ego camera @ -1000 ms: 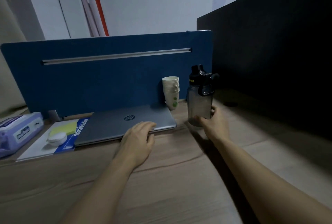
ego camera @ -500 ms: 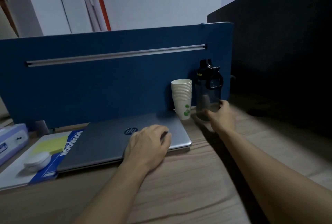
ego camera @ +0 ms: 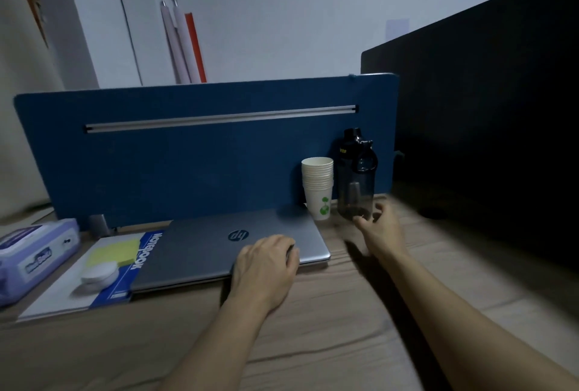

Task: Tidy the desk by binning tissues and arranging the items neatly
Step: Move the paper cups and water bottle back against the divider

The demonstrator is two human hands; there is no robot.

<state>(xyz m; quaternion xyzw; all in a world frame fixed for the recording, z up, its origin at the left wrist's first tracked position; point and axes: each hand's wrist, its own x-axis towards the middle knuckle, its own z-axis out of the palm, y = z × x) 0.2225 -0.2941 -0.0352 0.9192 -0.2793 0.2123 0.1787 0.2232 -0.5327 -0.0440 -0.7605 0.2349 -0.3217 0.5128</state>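
Left grip point(ego camera: 266, 260) lies with curled fingers on the front right corner of the closed grey laptop point(ego camera: 225, 246), which rests on the wooden desk point(ego camera: 313, 343) at 11 o'clock and overlaps a blue-and-white notebook point(ego camera: 125, 268). A careless push could drag that notebook askew. Right grip point(ego camera: 377, 227), blurred, looks loosely spread and holds nothing, just short of the dark translucent water bottle point(ego camera: 355, 180) at 1 o'clock. A stray brush there might tip the bottle into the stack of white paper cups point(ego camera: 318, 190) just beside it.

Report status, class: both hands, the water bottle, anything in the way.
Left hand resting on closed laptop. Right hand open, just off water bottle. Bottle upright beside paper cups. Nothing blocking.
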